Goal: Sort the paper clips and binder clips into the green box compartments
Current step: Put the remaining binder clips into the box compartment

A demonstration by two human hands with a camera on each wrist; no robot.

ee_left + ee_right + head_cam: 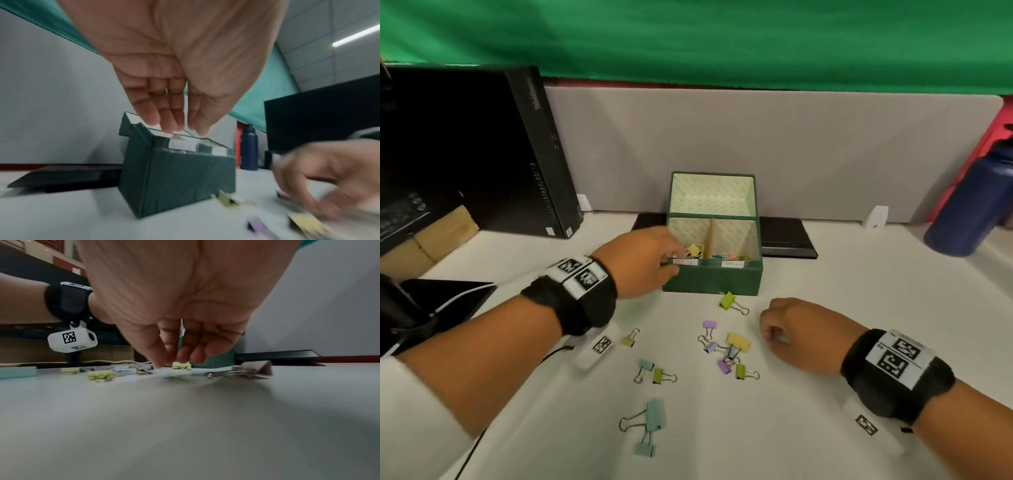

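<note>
- Head view: we hold our left hand (pixel 645 262) over the left compartment of the green box (pixel 714 277), fingers relaxed and pointing down, nothing pinched that we can see. A yellow binder clip (pixel 695 250) lies in that compartment; coloured paper clips (pixel 729 256) lie in the right one. Our right hand (pixel 796 334) hangs low over the tabletop (pixel 825 274) in front of the box and to its right, fingers curled under. Whether it grips anything we cannot tell. The big yellow clip (pixel 738 342) lies just beside it, towards the box's midline, long axis running roughly across our view; this hand is much the nearer.
- Left wrist view: straight fingers (pixel 152 112) hover above the box rim, empty. The other hand is a blur beside the box.
- Right wrist view: fingertips (pixel 158 356) are bunched and reach down to the tabletop, between scattered clips in front of the box. The pinch looks empty, though blur leaves doubt.
</note>
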